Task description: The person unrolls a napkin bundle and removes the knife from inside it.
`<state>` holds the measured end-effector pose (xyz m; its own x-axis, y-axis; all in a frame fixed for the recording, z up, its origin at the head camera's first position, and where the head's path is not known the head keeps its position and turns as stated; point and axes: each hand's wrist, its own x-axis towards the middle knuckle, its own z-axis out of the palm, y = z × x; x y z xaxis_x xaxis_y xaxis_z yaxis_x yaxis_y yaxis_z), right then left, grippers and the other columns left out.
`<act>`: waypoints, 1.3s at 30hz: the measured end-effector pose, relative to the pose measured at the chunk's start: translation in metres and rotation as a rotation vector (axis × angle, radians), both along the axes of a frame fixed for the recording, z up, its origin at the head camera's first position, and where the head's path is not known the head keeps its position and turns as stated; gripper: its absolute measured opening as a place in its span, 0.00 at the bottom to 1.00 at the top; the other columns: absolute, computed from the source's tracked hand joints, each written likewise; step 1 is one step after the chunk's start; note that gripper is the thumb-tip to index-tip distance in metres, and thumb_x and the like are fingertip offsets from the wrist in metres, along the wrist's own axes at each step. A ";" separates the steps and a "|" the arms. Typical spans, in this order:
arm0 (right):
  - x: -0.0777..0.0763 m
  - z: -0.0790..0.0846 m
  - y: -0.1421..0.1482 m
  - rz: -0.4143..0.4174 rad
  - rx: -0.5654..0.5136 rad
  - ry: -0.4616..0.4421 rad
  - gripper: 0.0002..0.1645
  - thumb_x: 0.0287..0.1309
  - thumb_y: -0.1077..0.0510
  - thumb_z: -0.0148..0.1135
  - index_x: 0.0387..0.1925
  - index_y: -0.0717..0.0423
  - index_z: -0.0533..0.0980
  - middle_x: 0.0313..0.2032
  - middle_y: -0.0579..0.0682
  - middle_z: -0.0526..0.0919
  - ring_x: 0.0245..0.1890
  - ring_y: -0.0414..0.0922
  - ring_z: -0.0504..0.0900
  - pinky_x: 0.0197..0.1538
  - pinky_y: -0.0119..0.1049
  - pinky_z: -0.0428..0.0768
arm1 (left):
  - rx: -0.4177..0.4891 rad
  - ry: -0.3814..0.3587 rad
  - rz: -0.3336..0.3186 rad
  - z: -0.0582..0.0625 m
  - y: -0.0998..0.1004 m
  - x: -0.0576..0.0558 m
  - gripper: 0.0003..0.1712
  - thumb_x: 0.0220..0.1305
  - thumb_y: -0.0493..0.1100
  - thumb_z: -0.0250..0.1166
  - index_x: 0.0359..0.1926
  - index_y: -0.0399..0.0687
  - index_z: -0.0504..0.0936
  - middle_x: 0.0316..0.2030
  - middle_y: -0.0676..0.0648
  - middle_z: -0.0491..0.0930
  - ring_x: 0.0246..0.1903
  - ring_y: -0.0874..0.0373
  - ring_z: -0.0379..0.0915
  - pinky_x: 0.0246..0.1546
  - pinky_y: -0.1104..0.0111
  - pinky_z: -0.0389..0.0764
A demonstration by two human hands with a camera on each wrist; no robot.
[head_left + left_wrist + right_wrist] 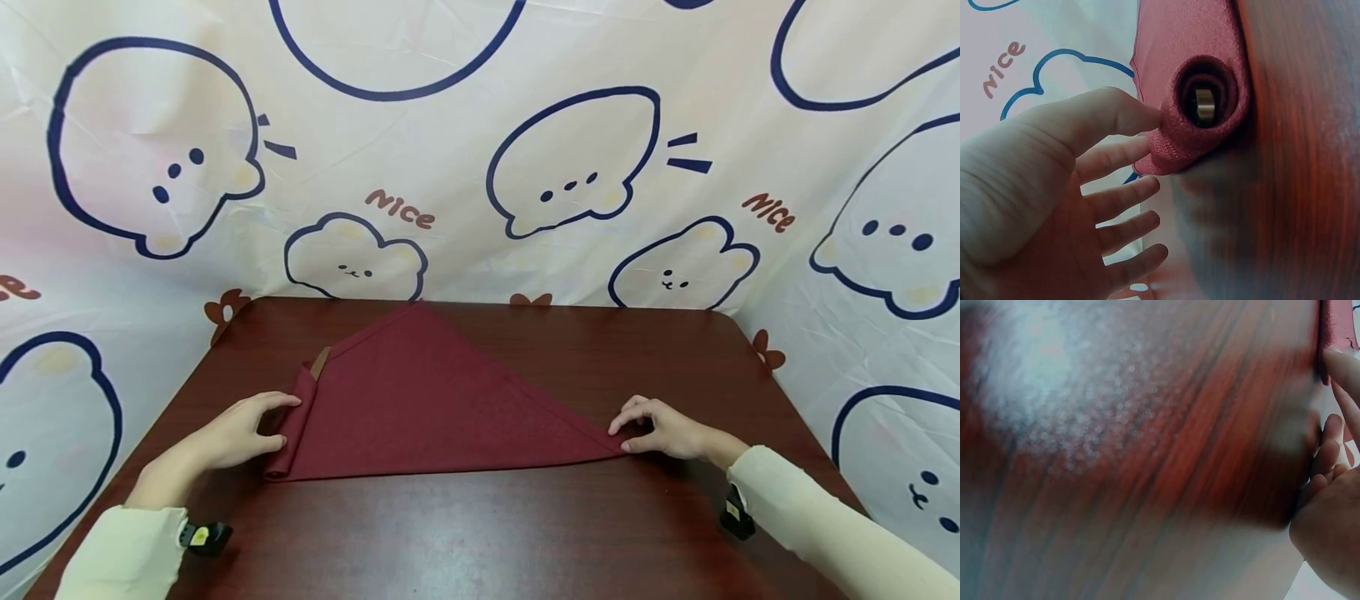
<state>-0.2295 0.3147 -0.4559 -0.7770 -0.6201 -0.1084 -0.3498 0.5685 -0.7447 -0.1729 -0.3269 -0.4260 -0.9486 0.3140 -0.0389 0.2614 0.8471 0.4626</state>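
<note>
Burgundy cloth (435, 408), rolled at left, spread flat rightward across a glossy wood-grain table (450, 542).
At left, left hand (236, 432) with loosely straight fingers against a layered, pebbly roll (296, 425), no clutch; tan strip (321, 364) at the far end, brassy piece (1205, 107) inside the near mouth. Then smooth cloth in a triangle, not yet rolled. At right, right hand (667, 429) at the pointed corner; pinch or touch, cannot tell.

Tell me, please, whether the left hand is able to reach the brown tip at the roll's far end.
Probably yes: the brown tip sticks out uncovered from the red cloth roll, near the left hand, and nothing seems to block the way.
</note>
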 end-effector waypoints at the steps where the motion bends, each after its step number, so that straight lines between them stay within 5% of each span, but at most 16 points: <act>1: 0.000 0.000 0.000 -0.001 0.002 0.002 0.12 0.59 0.55 0.72 0.45 0.50 0.85 0.46 0.51 0.77 0.46 0.36 0.71 0.50 0.32 0.68 | -0.002 -0.001 0.000 0.000 -0.001 0.000 0.33 0.58 0.37 0.71 0.63 0.30 0.74 0.61 0.25 0.73 0.61 0.28 0.68 0.58 0.35 0.71; 18: 0.007 0.004 -0.002 -0.008 0.041 0.061 0.10 0.59 0.55 0.72 0.44 0.47 0.86 0.44 0.49 0.78 0.44 0.38 0.72 0.47 0.32 0.71 | 0.002 -0.060 0.026 0.004 -0.001 0.002 0.33 0.59 0.38 0.70 0.65 0.33 0.73 0.61 0.24 0.72 0.62 0.26 0.67 0.56 0.34 0.73; 39: 0.020 0.003 0.032 0.009 0.004 0.180 0.09 0.58 0.57 0.73 0.41 0.48 0.86 0.42 0.47 0.77 0.41 0.37 0.70 0.40 0.32 0.69 | 0.053 -0.065 -0.051 0.003 0.026 0.004 0.35 0.60 0.43 0.71 0.66 0.34 0.73 0.63 0.29 0.74 0.64 0.30 0.67 0.60 0.36 0.71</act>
<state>-0.2093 0.3465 -0.4527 -0.7782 -0.6273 0.0292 -0.4826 0.5677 -0.6670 -0.1691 -0.3014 -0.4229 -0.9273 0.3652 -0.0821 0.2716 0.8075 0.5237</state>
